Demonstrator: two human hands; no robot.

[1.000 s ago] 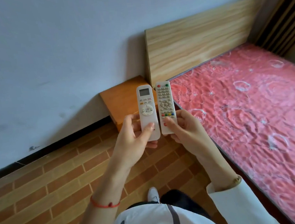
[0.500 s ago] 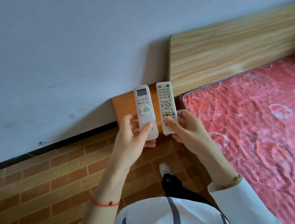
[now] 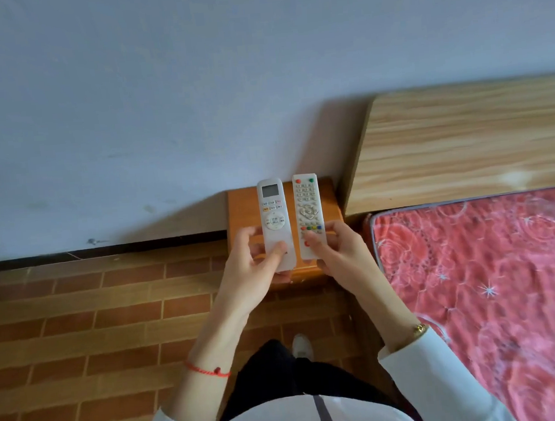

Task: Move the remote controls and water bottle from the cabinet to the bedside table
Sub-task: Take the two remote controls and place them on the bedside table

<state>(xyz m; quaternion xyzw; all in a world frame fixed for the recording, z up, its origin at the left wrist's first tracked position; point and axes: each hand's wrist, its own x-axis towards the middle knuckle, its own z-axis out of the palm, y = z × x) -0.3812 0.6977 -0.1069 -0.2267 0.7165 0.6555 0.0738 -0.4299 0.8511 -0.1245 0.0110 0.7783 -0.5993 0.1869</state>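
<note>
Two remotes are in hand, one per grip, carried upright side by side just in front of the person. Left hand (image 3: 251, 269) closes around the lower end of the remote with the small screen (image 3: 274, 220), thumb across its face. Right hand (image 3: 338, 255) closes likewise on the many-buttoned remote (image 3: 308, 214). Beyond them, low against the wall and beside the headboard (image 3: 464, 140), stands the orange bedside table (image 3: 242, 210); its surface looks bare, though the remotes cover much of it. By my reading the step is delivery: both remotes are hovering above the table, not yet set down. Next comes lowering them flat and loosening both grips. No water bottle shows here.
</note>
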